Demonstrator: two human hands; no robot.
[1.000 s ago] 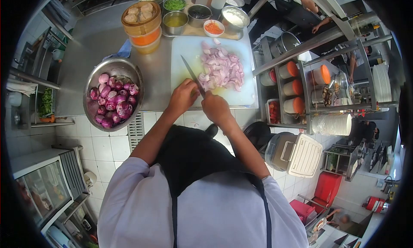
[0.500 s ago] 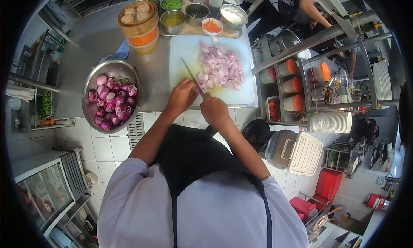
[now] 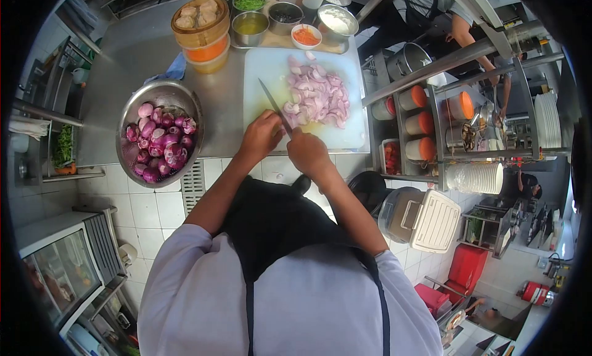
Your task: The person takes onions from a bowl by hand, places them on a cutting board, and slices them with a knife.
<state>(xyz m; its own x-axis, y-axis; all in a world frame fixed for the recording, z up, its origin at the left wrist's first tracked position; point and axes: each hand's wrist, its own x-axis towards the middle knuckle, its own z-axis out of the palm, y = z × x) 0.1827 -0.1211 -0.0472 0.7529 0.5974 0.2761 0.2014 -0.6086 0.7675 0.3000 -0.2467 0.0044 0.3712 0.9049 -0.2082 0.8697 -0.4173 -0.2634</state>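
Note:
My right hand [image 3: 308, 151] is closed around the handle of a kitchen knife [image 3: 270, 97], its blade pointing away to the upper left over the white cutting board [image 3: 262, 63]. Just left of the blade, my left hand [image 3: 261, 134] has its fingers curled together on a piece of red onion, mostly hidden under the fingertips. A heap of sliced red onion [image 3: 317, 94] covers the right part of the board, beyond the knife. To the left, a steel colander-like bowl [image 3: 128, 158] holds several peeled red onions [image 3: 159, 140].
Behind the board stand a bamboo steamer [image 3: 200, 29] with dumplings, a bowl of yellow liquid [image 3: 250, 26], a bowl of shredded carrot [image 3: 306, 37] and a bowl of white powder [image 3: 338, 21]. Shelves with orange-lidded tubs [image 3: 419, 121] flank the right. Another person's arm [image 3: 465, 38] shows beyond.
Both hands and the knife stay nearly in place over the board, with only a slight shift of the view. The other person's arm at upper right has moved.

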